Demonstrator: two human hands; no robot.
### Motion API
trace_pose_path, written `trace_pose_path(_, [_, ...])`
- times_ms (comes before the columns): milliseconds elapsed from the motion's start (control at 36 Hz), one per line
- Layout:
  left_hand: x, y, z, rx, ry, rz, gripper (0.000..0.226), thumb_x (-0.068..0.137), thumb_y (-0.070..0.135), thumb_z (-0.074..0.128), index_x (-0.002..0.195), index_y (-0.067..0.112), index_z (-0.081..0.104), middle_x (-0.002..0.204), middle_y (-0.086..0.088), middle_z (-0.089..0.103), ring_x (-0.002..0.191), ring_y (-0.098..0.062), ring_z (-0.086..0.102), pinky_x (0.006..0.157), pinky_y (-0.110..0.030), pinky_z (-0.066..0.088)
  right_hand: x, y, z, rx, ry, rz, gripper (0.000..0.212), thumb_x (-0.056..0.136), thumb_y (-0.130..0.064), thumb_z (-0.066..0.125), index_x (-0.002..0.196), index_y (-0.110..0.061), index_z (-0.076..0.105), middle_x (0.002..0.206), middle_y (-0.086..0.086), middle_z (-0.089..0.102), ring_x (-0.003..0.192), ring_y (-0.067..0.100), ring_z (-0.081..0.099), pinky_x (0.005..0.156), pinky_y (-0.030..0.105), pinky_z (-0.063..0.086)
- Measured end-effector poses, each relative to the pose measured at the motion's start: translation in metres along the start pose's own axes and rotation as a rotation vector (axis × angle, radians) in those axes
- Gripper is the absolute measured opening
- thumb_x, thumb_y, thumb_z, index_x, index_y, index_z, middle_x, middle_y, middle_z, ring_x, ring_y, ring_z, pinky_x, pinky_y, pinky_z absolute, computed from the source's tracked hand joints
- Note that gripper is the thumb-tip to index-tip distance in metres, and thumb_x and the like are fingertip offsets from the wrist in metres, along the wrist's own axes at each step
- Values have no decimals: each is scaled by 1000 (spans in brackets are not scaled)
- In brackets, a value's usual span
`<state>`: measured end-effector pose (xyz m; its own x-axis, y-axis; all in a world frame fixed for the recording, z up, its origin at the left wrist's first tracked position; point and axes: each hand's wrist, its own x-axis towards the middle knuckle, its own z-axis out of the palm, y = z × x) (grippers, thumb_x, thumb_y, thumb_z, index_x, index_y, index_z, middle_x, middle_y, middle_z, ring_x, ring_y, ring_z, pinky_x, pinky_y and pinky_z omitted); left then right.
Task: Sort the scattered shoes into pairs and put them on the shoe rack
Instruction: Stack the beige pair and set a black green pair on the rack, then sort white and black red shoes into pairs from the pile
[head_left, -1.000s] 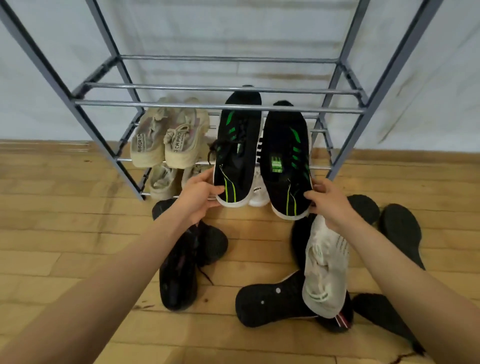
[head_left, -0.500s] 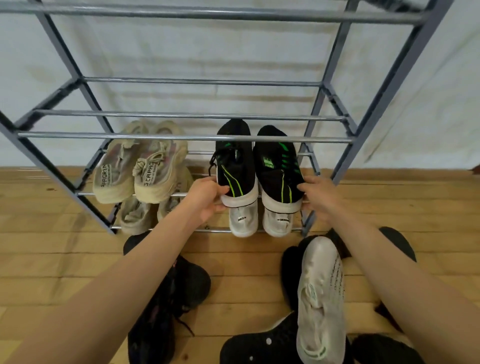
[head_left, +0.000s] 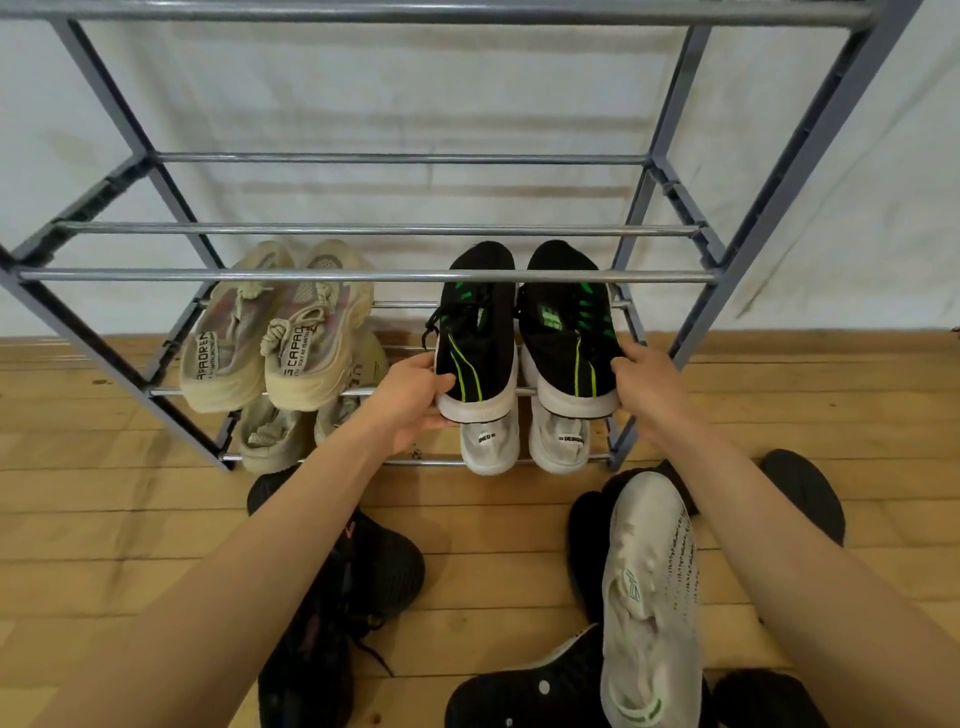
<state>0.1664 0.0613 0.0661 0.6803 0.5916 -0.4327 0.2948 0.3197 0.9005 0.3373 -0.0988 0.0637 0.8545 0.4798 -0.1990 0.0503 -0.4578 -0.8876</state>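
A grey metal shoe rack (head_left: 363, 275) stands against a white wall. Two black shoes with green stripes lie side by side on its second shelf from the bottom, at the right. My left hand (head_left: 410, 400) grips the heel of the left black-green shoe (head_left: 475, 343). My right hand (head_left: 647, 384) holds the heel side of the right black-green shoe (head_left: 569, 332). A beige pair (head_left: 280, 338) sits at the left of the same shelf. On the bottom shelf are a white pair (head_left: 524, 441) and another beige pair (head_left: 280, 431).
On the wooden floor in front of the rack lie loose shoes: a black sneaker (head_left: 343, 597) under my left arm, a white shoe (head_left: 649, 587) on top of black ones at the right, and a black clog (head_left: 524, 696) at the bottom edge.
Both hands have carried the black-green pair forward onto the rack's second shelf. The view has moved closer and tilted up, so the rack fills more of the frame.
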Motion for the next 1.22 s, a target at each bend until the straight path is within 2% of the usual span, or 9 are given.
trace_pose_path(56, [0, 0, 1, 1, -3, 1, 31, 95, -2, 42, 119, 15, 54, 105, -7, 67, 100, -27, 63, 87, -46, 52, -2, -2, -1, -30, 9, -4, 33, 95, -9, 35, 121, -6, 56, 119, 19, 58, 103, 27, 58, 94, 44, 46])
trace_pose_path(139, [-1, -2, 6, -11, 7, 3, 34, 95, -2, 42, 125, 10, 53, 114, -11, 66, 107, -31, 62, 94, -50, 49, -2, -3, -1, -115, -5, -25, 34, 97, -9, 34, 124, -9, 55, 121, 15, 57, 95, 21, 53, 86, 34, 44])
trace_pose_path(278, [-4, -3, 9, -11, 12, 5, 33, 96, -1, 42, 126, 7, 52, 122, -16, 63, 113, -33, 60, 98, -53, 47, -7, -4, 1, -208, -17, -48, 32, 97, -7, 32, 123, -3, 51, 120, 17, 54, 107, 29, 53, 94, 43, 44])
trace_pose_path(444, [-18, -5, 12, 84, 25, 66, 22, 99, 9, 42, 116, 15, 54, 122, -11, 62, 111, -27, 60, 84, -39, 54, -27, 7, -1, -81, -14, -137, 35, 96, -22, 44, 131, -19, 49, 105, -6, 54, 99, 11, 50, 73, 19, 39])
trace_pose_path(528, [-31, -11, 9, 170, 63, 128, 33, 98, 13, 44, 130, 13, 51, 122, -5, 61, 109, -22, 59, 79, -30, 53, -44, 13, -5, -82, 43, -161, 46, 95, -26, 49, 139, -19, 39, 127, -3, 50, 118, 14, 47, 94, 26, 40])
trace_pose_path(667, [-64, -36, -5, 392, 180, 200, 42, 93, 19, 54, 135, 19, 48, 130, -2, 52, 113, -19, 55, 99, -44, 47, -93, 30, -6, -286, 61, -525, 50, 90, -23, 61, 135, -13, 42, 134, 4, 44, 127, 14, 37, 101, 21, 26])
trace_pose_path(778, [-94, -76, -23, 679, 217, 237, 32, 91, 16, 58, 123, 17, 58, 124, -2, 53, 105, -14, 56, 90, -23, 42, -123, 49, 15, -462, -96, -690, 43, 89, -20, 61, 128, -7, 49, 128, 9, 47, 123, 22, 41, 101, 16, 24])
trace_pose_path(1000, [-123, -145, -86, 835, 364, 93, 33, 86, 11, 62, 119, 15, 60, 129, -5, 50, 123, -23, 47, 107, -34, 37, -130, 80, 97, -647, -505, -621, 55, 91, -35, 53, 140, -20, 34, 138, 1, 38, 126, 16, 38, 101, 25, 33])
trace_pose_path(1222, [-123, -187, -127, 700, 372, -244, 78, 77, 35, 74, 140, 14, 33, 134, -11, 38, 123, -29, 44, 103, -38, 40, -132, 91, 182, -652, -639, -381, 67, 90, -37, 55, 146, -15, 23, 149, 8, 32, 137, 23, 29, 109, 33, 29])
